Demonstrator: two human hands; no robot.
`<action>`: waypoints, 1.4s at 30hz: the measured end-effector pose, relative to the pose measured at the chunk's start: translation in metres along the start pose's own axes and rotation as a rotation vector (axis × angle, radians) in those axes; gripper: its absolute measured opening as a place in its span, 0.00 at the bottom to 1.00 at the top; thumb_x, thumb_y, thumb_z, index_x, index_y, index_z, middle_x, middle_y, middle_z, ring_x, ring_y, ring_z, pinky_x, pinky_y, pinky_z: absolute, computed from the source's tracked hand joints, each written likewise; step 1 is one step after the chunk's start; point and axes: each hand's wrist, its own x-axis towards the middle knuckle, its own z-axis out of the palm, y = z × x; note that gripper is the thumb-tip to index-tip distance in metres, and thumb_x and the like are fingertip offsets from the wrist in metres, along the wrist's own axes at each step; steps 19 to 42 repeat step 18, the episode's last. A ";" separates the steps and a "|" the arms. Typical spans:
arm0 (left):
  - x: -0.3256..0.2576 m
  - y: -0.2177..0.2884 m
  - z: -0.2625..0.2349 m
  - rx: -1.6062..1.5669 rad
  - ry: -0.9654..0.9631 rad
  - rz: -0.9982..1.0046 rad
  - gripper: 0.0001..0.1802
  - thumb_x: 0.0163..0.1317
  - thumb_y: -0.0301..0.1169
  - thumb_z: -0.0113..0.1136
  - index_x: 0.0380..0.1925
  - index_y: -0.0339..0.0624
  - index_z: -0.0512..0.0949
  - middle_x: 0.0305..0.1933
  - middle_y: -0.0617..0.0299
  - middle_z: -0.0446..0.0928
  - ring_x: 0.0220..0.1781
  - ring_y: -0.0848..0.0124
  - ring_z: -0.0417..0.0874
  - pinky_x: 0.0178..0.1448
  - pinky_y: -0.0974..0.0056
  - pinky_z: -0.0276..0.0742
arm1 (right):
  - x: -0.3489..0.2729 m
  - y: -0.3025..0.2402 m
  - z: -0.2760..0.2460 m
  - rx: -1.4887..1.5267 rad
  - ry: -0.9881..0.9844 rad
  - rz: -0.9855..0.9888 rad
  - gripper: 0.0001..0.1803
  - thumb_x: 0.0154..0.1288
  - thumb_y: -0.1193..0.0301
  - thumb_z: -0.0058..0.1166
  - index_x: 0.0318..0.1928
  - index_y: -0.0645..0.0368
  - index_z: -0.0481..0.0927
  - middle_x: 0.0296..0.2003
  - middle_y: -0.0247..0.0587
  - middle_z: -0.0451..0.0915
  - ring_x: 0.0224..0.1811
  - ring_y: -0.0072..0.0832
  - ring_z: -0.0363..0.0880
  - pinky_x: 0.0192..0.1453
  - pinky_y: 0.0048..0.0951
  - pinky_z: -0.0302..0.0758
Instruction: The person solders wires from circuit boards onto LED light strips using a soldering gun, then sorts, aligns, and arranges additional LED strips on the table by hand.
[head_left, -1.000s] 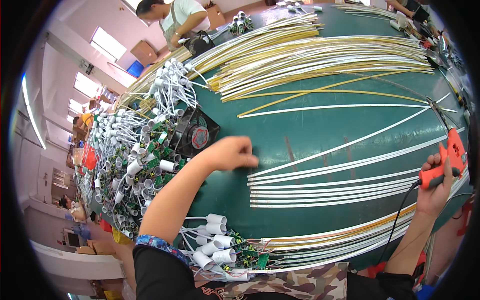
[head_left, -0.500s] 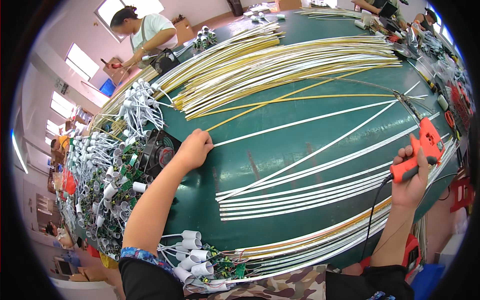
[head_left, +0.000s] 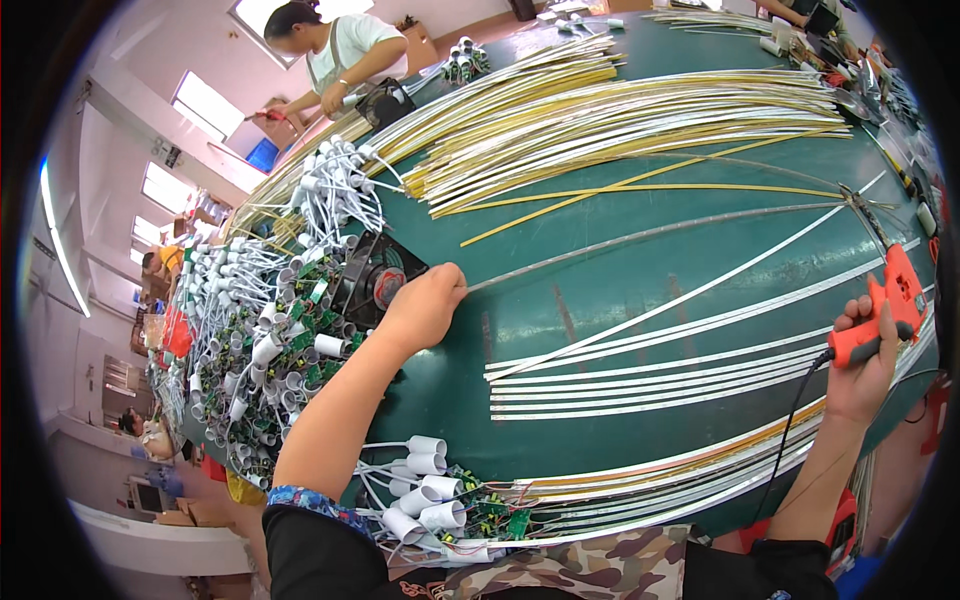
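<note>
My left hand (head_left: pixel 425 308) is closed in a pinch on the near-left end of a long thin strip (head_left: pixel 600 243), which shows a grey side and runs across to the right. In my right hand (head_left: pixel 866 378) is a red-orange soldering gun (head_left: pixel 902 288) with a black cord. Its metal tip points at the far right end of the held strip, where several strips come together; the contact is too small to make out. A white strip (head_left: pixel 690 297) lies slantwise below, over several parallel white strips (head_left: pixel 640 385) on the green table (head_left: pixel 560 450).
A big bundle of white and yellow strips (head_left: pixel 640 125) lies at the back. To the left are a black fan (head_left: pixel 375 280) and heaped white lamp caps with circuit boards (head_left: pixel 265 350). More wired caps (head_left: pixel 425 490) lie near me. Another person (head_left: pixel 350 55) works across the table.
The strip in my left hand has turned from its white face to a grey side. The whole view has shifted, so the scene sits further right. Both hands keep their grip.
</note>
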 end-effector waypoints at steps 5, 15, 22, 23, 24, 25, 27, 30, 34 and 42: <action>-0.014 0.021 -0.010 -0.845 -0.562 -0.361 0.02 0.68 0.28 0.56 0.37 0.42 0.76 0.30 0.70 0.73 0.31 0.80 0.72 0.37 0.72 0.70 | 0.002 0.000 -0.005 0.001 -0.011 0.006 0.29 0.74 0.65 0.50 0.67 0.72 0.63 0.40 0.35 0.71 0.43 0.22 0.71 0.46 0.22 0.73; 0.002 0.049 -0.010 -0.436 -0.607 -0.374 0.07 0.63 0.28 0.63 0.32 0.39 0.74 0.26 0.62 0.77 0.30 0.75 0.78 0.34 0.69 0.72 | 0.005 0.002 -0.011 -0.018 -0.038 0.010 0.29 0.74 0.65 0.50 0.67 0.73 0.63 0.40 0.36 0.71 0.44 0.22 0.71 0.48 0.22 0.72; 0.004 0.044 -0.009 -0.216 -0.592 -0.295 0.11 0.61 0.33 0.67 0.33 0.41 0.74 0.27 0.62 0.79 0.30 0.67 0.79 0.35 0.64 0.74 | 0.005 0.002 -0.010 -0.021 -0.035 0.007 0.30 0.74 0.65 0.50 0.67 0.73 0.63 0.41 0.37 0.71 0.45 0.22 0.70 0.49 0.22 0.72; 0.004 0.044 -0.009 -0.216 -0.592 -0.295 0.11 0.61 0.33 0.67 0.33 0.41 0.74 0.27 0.62 0.79 0.30 0.67 0.79 0.35 0.64 0.74 | 0.005 0.002 -0.010 -0.021 -0.035 0.007 0.30 0.74 0.65 0.50 0.67 0.73 0.63 0.41 0.37 0.71 0.45 0.22 0.70 0.49 0.22 0.72; 0.004 0.044 -0.009 -0.216 -0.592 -0.295 0.11 0.61 0.33 0.67 0.33 0.41 0.74 0.27 0.62 0.79 0.30 0.67 0.79 0.35 0.64 0.74 | 0.005 0.002 -0.010 -0.021 -0.035 0.007 0.30 0.74 0.65 0.50 0.67 0.73 0.63 0.41 0.37 0.71 0.45 0.22 0.70 0.49 0.22 0.72; 0.004 0.044 -0.009 -0.216 -0.592 -0.295 0.11 0.61 0.33 0.67 0.33 0.41 0.74 0.27 0.62 0.79 0.30 0.67 0.79 0.35 0.64 0.74 | 0.005 0.002 -0.010 -0.021 -0.035 0.007 0.30 0.74 0.65 0.50 0.67 0.73 0.63 0.41 0.37 0.71 0.45 0.22 0.70 0.49 0.22 0.72; 0.004 0.044 -0.009 -0.216 -0.592 -0.295 0.11 0.61 0.33 0.67 0.33 0.41 0.74 0.27 0.62 0.79 0.30 0.67 0.79 0.35 0.64 0.74 | 0.005 0.002 -0.010 -0.021 -0.035 0.007 0.30 0.74 0.65 0.50 0.67 0.73 0.63 0.41 0.37 0.71 0.45 0.22 0.70 0.49 0.22 0.72; 0.004 0.044 -0.009 -0.216 -0.592 -0.295 0.11 0.61 0.33 0.67 0.33 0.41 0.74 0.27 0.62 0.79 0.30 0.67 0.79 0.35 0.64 0.74 | 0.005 0.002 -0.010 -0.021 -0.035 0.007 0.30 0.74 0.65 0.50 0.67 0.73 0.63 0.41 0.37 0.71 0.45 0.22 0.70 0.49 0.22 0.72; 0.004 0.044 -0.009 -0.216 -0.592 -0.295 0.11 0.61 0.33 0.67 0.33 0.41 0.74 0.27 0.62 0.79 0.30 0.67 0.79 0.35 0.64 0.74 | 0.005 0.002 -0.010 -0.021 -0.035 0.007 0.30 0.74 0.65 0.50 0.67 0.73 0.63 0.41 0.37 0.71 0.45 0.22 0.70 0.49 0.22 0.72; 0.004 0.044 -0.009 -0.216 -0.592 -0.295 0.11 0.61 0.33 0.67 0.33 0.41 0.74 0.27 0.62 0.79 0.30 0.67 0.79 0.35 0.64 0.74 | 0.005 0.002 -0.010 -0.021 -0.035 0.007 0.30 0.74 0.65 0.50 0.67 0.73 0.63 0.41 0.37 0.71 0.45 0.22 0.70 0.49 0.22 0.72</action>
